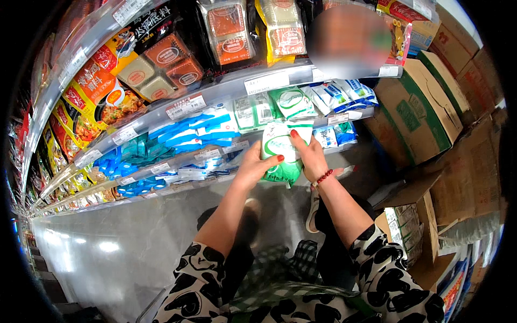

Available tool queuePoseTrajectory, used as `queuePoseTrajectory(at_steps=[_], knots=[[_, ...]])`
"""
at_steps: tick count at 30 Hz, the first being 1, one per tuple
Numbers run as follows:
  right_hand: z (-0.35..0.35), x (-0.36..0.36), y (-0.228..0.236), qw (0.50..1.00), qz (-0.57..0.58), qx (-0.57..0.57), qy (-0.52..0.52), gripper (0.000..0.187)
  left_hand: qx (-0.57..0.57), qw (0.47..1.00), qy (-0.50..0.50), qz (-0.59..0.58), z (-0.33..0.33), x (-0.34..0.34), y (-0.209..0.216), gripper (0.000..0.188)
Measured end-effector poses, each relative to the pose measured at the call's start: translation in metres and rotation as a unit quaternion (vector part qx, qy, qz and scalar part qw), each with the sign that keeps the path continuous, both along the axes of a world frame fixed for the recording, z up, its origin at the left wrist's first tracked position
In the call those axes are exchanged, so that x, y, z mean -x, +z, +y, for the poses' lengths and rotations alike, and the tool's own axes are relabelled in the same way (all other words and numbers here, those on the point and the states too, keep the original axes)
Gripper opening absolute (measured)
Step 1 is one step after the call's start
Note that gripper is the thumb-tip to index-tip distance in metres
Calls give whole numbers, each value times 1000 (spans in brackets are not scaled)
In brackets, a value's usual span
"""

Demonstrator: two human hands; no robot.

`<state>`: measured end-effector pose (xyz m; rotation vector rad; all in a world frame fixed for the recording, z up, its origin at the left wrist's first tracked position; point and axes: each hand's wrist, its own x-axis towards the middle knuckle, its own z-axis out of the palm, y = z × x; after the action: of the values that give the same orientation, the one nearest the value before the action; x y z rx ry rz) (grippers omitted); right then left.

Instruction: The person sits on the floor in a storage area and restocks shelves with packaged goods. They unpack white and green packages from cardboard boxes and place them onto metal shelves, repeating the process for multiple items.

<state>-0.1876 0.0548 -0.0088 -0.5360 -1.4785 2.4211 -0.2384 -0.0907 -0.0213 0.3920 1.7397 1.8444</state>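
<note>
Between my two hands is a green and white plastic packet (pixel 282 148), held upright in front of the lower shelf. My left hand (pixel 255 162) grips its left side, with the thumb lying across the front. On the opposite side my right hand (pixel 311 156) has its thumb pressed near the top edge; the other fingers are behind the packet. Just beyond it, similar green and white packets (pixel 292 102) lie on the shelf. Blue and white packets (pixel 344 96) sit to their right, and more blue and white packets (pixel 202 129) to their left.
Above, a shelf edge with price tags (pixel 266 83) runs under seasoning packs (pixel 229 32). Cardboard boxes (pixel 414 110) are stacked at the right. An open carton (pixel 406 229) with small packets stands near my right forearm. Grey floor (pixel 118 253) stretches to the left.
</note>
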Motion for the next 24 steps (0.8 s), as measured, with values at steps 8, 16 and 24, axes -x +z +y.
queuePoseTrajectory(at_steps=[8,16,24], knots=[[-2,-19,4,974,-74,-94,191,39,-18,998,42,37,0,8,-1,49],[6,-17,-21,983,-36,-166,73,32,-19,1000,1,-12,10,4,-1,60],[53,4,-20,995,-32,-12,-97,18,-77,994,53,-47,0,17,9,64]])
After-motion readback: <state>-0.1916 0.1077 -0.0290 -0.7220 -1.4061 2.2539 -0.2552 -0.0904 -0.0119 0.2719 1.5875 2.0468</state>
